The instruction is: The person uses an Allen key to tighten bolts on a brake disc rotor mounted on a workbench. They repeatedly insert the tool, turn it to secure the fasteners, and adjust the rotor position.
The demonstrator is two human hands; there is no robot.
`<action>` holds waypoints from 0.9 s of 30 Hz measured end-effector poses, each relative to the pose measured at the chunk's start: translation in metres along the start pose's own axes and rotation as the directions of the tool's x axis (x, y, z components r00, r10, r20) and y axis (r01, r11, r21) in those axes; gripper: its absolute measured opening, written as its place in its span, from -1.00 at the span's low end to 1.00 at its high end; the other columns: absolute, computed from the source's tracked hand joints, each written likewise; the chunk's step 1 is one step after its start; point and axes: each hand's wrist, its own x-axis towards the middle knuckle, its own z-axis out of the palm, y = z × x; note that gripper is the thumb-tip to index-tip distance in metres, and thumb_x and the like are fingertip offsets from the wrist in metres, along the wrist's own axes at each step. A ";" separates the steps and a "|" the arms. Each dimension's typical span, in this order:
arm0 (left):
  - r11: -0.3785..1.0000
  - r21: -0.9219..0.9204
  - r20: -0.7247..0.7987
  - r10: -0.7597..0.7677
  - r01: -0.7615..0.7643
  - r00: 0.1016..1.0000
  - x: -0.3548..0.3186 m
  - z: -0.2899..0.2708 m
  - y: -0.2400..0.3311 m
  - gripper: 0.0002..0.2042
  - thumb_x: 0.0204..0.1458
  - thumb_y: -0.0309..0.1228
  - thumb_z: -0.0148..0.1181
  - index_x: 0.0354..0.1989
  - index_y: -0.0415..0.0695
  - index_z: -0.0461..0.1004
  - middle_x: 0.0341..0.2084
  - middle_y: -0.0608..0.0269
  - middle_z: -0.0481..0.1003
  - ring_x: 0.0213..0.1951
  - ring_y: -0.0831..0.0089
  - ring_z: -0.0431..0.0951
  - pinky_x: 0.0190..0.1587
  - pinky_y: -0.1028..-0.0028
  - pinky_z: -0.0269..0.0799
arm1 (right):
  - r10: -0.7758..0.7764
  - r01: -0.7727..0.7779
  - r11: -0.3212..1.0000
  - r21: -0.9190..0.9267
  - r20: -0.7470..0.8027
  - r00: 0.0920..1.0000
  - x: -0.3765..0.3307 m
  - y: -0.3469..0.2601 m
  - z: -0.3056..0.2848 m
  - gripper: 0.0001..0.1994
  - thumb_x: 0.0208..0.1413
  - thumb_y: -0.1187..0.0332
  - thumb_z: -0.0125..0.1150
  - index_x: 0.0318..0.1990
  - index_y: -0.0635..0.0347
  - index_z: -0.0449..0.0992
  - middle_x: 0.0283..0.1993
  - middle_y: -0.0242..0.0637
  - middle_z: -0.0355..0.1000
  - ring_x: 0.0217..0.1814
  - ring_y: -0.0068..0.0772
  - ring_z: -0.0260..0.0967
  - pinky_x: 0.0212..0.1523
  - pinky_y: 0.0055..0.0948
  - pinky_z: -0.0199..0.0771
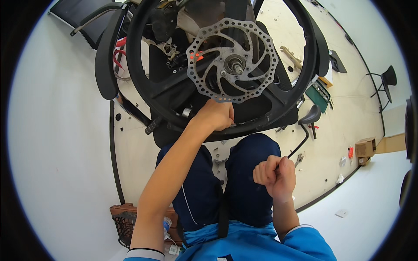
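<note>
A black spoked wheel lies across a dark seat in front of my knees. On its hub sits a silver brake disc full of holes, with a threaded axle standing up at the centre. My left hand is closed at the near part of the rim, just below the disc. Whatever its fingertips pinch is hidden. Over my right thigh, my right hand forms a fist. A bent black stem with a dark oval mirror-like head runs up to that fist; whether it passes into or behind it I cannot tell.
Black armrests flank the wheel. On the floor at the right lie a wrench, a green tool case and a cardboard box. A small black chair stands farther right. A brown case is at the lower left.
</note>
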 end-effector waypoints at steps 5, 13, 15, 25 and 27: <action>1.000 0.016 -0.007 0.002 -0.002 1.000 0.001 0.003 -0.008 -0.79 -0.07 -0.34 0.44 -0.27 -0.15 0.69 -0.35 0.13 0.67 -0.26 0.31 0.66 -0.16 0.40 0.53 | -0.027 0.027 1.000 -0.006 -0.021 0.999 0.003 -0.004 0.003 -0.40 0.48 -0.01 -0.41 -0.61 0.13 0.18 -0.73 -0.35 0.11 -0.74 -0.49 -0.02 -0.65 -0.44 0.03; 0.990 0.132 0.061 -0.058 0.050 0.996 0.009 -0.006 0.009 -0.76 -0.09 -0.29 0.47 -0.30 -0.15 0.69 -0.25 0.04 0.65 -0.16 0.17 0.66 -0.09 0.31 0.57 | -0.038 0.038 0.999 -0.003 -0.014 0.999 0.004 -0.001 0.002 -0.40 0.49 0.02 -0.44 -0.61 0.14 0.19 -0.74 -0.35 0.10 -0.75 -0.49 -0.01 -0.65 -0.46 0.03; 0.965 0.262 -0.016 -0.001 0.005 1.000 0.011 -0.003 0.011 -0.75 -0.07 -0.27 0.46 -0.30 -0.16 0.69 -0.27 0.10 0.65 -0.22 0.21 0.66 -0.13 0.32 0.56 | -0.028 0.028 0.999 -0.023 -0.004 1.000 0.005 -0.002 0.001 -0.41 0.49 0.02 -0.45 -0.60 0.14 0.19 -0.74 -0.35 0.10 -0.75 -0.49 -0.01 -0.65 -0.46 0.03; 0.988 -0.153 -0.092 -0.015 0.000 0.996 -0.027 -0.003 0.003 -0.70 0.09 -0.26 0.32 -0.17 -0.27 0.66 -0.44 0.03 0.66 -0.35 0.25 0.67 -0.16 0.37 0.57 | -0.145 0.135 0.987 -0.087 -0.120 0.982 0.018 -0.017 -0.016 -0.49 0.49 0.15 -0.29 -0.53 0.26 0.26 -0.64 -0.26 0.16 -0.63 -0.41 0.14 -0.52 -0.44 0.17; 0.898 -0.427 -0.299 -0.029 -0.106 0.954 -0.048 0.003 -0.006 -0.76 0.12 -0.35 0.25 -0.26 -0.33 0.65 -0.47 0.02 0.64 -0.40 0.31 0.66 -0.22 0.38 0.57 | -0.194 0.174 0.976 -0.128 -0.168 0.967 0.036 -0.022 -0.028 -0.52 0.49 0.15 -0.27 -0.47 0.27 0.28 -0.62 -0.28 0.17 -0.60 -0.41 0.15 -0.49 -0.46 0.19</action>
